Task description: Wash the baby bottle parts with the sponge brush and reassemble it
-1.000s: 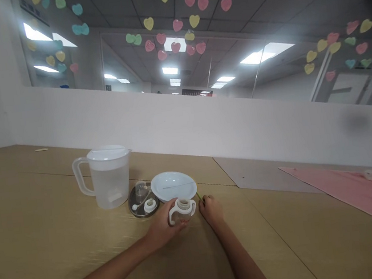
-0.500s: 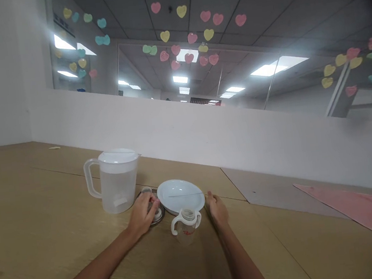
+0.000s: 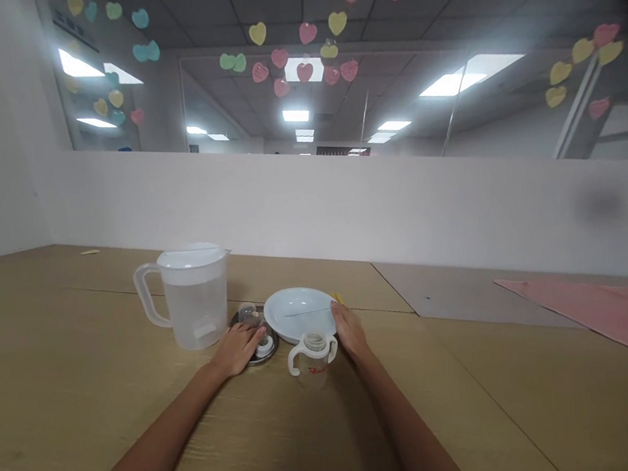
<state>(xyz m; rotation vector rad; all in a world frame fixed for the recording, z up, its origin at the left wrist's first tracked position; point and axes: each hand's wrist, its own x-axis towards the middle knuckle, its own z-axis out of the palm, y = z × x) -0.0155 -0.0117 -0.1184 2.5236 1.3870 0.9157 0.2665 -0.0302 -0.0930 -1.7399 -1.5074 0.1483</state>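
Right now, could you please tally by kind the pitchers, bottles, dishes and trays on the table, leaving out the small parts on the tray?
Clear pitcher: 1
Two-handled bottle: 1
White dish: 1
Metal tray: 1
Total: 4

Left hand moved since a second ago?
Yes. Judged against the jug, the left hand has shifted left, closer to it: from the bottle to the small metal tray.

Office-like room: heart-shaped notes (image 3: 307, 33) on glass partition (image 3: 384, 53), panel lights (image 3: 449, 85), tiled ceiling (image 3: 198, 14) beyond.
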